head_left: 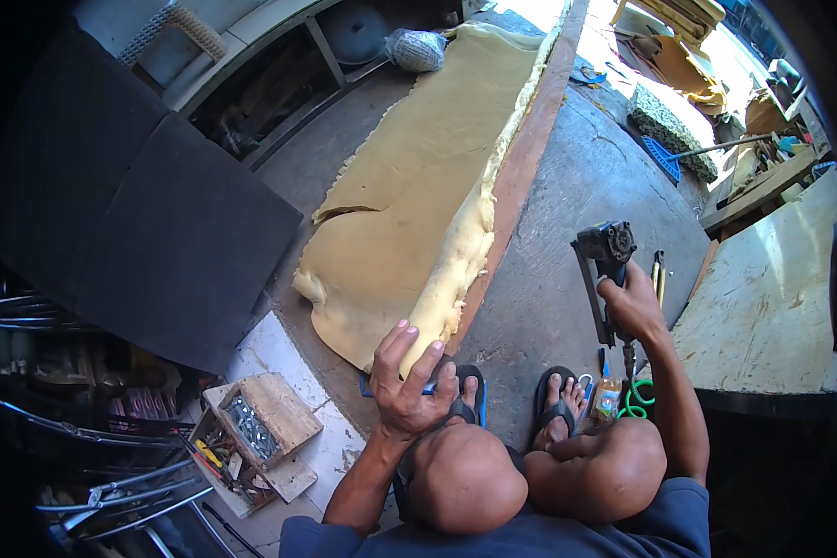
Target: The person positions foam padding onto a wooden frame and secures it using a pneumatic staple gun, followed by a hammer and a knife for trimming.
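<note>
My left hand (409, 381) rests with slightly bent, spread fingers at the near end of a long, rolled edge of pale yellow foam (456, 270). This edge lies along a reddish-brown wooden board (550, 116), and a wide, uneven foam sheet (409, 130) spreads to its left. At the right, my right hand (628, 298) grips a black pneumatic staple gun (606, 244), raised clear of the foam, with a green coiled hose (634, 405) below it. My knees and sandalled feet are just beyond the lower edge.
A wooden toolbox (288, 428) and metal tubing (112, 493) are at lower left, below a dark panel (139, 232). A grey bundle (414, 51) sits by a shelf at top. At right are a plywood sheet (753, 307), a blue rake (662, 158) and piled scrap.
</note>
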A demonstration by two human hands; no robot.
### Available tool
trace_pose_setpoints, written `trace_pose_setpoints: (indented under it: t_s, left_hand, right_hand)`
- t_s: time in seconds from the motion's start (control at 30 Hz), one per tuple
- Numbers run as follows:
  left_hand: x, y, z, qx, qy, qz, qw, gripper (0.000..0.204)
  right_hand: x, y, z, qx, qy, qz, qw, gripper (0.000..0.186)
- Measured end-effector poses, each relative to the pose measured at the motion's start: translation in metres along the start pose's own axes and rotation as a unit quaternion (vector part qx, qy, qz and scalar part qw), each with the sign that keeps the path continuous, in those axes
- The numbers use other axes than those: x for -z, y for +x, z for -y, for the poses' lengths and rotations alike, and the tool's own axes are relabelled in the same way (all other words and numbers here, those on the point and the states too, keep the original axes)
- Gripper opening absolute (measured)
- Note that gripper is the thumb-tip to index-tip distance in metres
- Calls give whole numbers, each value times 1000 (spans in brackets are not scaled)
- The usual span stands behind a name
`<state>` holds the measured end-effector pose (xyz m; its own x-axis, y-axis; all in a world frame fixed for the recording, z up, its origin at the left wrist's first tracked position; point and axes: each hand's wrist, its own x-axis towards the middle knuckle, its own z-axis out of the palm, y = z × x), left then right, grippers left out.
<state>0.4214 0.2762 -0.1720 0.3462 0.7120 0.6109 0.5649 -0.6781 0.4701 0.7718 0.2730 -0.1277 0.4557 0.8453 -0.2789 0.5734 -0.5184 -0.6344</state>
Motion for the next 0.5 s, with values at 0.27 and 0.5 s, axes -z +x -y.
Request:
trace_pose_setpoints:
  t_s: [0.27, 0.5]
  left_hand:
    - [-5, 32, -23, -20, 70, 30, 997, 49]
    - [35, -3, -29, 36, 25, 23, 999, 36]
  right_hand:
    - [-67, 86, -306, -13, -348, -136, 927, 61]
    - [-94, 32, -302, -57, -436, -151, 886, 73]
